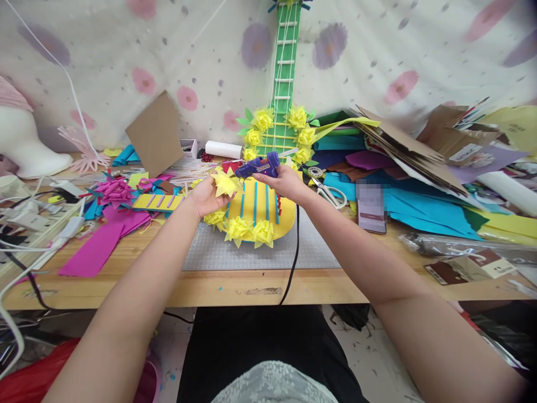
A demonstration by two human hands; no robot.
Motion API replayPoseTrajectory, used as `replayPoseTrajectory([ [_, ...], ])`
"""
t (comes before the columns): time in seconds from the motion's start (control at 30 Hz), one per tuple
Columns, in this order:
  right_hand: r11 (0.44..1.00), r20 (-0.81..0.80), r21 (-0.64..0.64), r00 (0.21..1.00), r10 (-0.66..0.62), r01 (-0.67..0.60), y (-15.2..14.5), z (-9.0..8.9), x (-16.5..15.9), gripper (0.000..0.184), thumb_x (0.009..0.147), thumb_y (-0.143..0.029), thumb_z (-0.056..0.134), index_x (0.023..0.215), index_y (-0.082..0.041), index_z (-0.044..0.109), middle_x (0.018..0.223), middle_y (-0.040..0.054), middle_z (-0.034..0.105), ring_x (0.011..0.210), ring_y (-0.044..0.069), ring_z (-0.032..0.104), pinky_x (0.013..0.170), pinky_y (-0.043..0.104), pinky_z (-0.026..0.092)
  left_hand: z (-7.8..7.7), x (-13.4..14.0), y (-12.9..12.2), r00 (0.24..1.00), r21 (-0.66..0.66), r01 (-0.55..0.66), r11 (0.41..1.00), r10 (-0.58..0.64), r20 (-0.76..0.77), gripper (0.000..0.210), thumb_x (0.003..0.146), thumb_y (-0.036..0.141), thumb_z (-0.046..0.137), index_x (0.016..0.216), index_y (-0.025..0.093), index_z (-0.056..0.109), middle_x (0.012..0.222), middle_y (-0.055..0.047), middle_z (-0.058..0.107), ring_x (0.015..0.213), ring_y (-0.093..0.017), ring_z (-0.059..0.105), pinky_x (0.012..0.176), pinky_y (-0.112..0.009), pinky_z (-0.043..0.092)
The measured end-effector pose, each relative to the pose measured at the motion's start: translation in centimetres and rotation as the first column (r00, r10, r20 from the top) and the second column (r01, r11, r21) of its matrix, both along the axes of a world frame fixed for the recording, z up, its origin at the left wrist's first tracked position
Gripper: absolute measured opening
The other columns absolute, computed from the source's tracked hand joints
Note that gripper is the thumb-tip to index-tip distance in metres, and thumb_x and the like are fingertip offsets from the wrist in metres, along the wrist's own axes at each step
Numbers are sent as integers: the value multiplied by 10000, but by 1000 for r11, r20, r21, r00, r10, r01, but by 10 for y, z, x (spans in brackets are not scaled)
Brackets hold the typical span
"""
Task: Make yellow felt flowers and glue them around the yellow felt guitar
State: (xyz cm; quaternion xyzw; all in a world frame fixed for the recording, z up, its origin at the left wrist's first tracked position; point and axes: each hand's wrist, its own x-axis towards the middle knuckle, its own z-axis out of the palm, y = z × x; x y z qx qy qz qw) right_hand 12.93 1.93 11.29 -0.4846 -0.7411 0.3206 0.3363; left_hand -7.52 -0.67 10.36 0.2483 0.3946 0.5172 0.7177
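In my left hand [206, 197] is a yellow paper flower [225, 182] with pointed petals, held up over the left side of a craft guitar. My right hand [282, 182] grips a purple hot glue gun [259, 164], its nozzle pointing left at the flower; whether they touch I cannot tell. Beneath both hands lies the guitar's yellow body [255, 202], with blue strips and yellow flowers [237, 228] along its edge. The green neck [287, 61], strung with white cords, leans up against the curtain. A black cord [294, 257] hangs from the glue gun over the table edge.
A grey cutting mat [310, 246] lies under the guitar. To the right are scissors [331, 193], a phone [371, 206], blue sheets [428, 207] and stacked cardboard [411, 151]. Magenta paper [94, 246], a brown cardboard piece [155, 134] and tangled cables [25, 212] occupy the left.
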Motion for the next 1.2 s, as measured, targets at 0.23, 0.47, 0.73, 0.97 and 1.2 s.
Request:
replayPoseTrajectory([
  [0.23, 1000, 43, 9, 999, 13, -13, -3, 4, 6, 416, 657, -570, 602, 718, -158, 603, 618, 9, 512, 595, 120, 480, 558, 262, 397, -4, -2, 3, 999, 16, 22, 1000, -23, 28, 275, 894, 291, 356, 941, 150, 588, 764, -52, 626, 682, -147, 590, 594, -253, 506],
  [0.47, 998, 5, -41, 998, 57, -57, -9, 9, 10, 432, 682, -566, 583, 784, -149, 622, 639, 27, 587, 521, 91, 471, 490, 238, 395, -1, 2, 1, 998, 5, 38, 999, -38, 44, 310, 887, 370, 370, 951, 156, 585, 814, -66, 639, 710, -158, 601, 573, -254, 502],
  [0.73, 996, 33, -34, 996, 78, -77, -11, 10, 14, 409, 696, -539, 589, 842, -161, 645, 658, 28, 615, 510, 86, 484, 493, 232, 406, 4, 6, -1, 1000, -5, 25, 1000, -25, 15, 300, 899, 288, 339, 953, 140, 595, 746, -64, 634, 642, -140, 599, 509, -218, 480],
  [0.97, 997, 43, -44, 996, 72, -70, -11, 12, 12, 382, 695, -504, 616, 854, -157, 643, 631, 20, 597, 520, 90, 499, 505, 227, 416, 9, 8, -3, 1000, -22, 14, 1000, -14, -13, 287, 898, 303, 355, 920, 137, 588, 741, -60, 635, 634, -139, 593, 498, -217, 470],
  [1.2, 999, 6, -46, 1000, 18, -17, -5, 6, 9, 400, 677, -538, 609, 779, -152, 622, 620, 21, 585, 530, 95, 495, 518, 238, 419, 10, 9, -4, 998, -36, 9, 999, -11, -63, 290, 897, 334, 358, 843, 156, 580, 652, -31, 588, 549, -123, 556, 476, -216, 458],
])
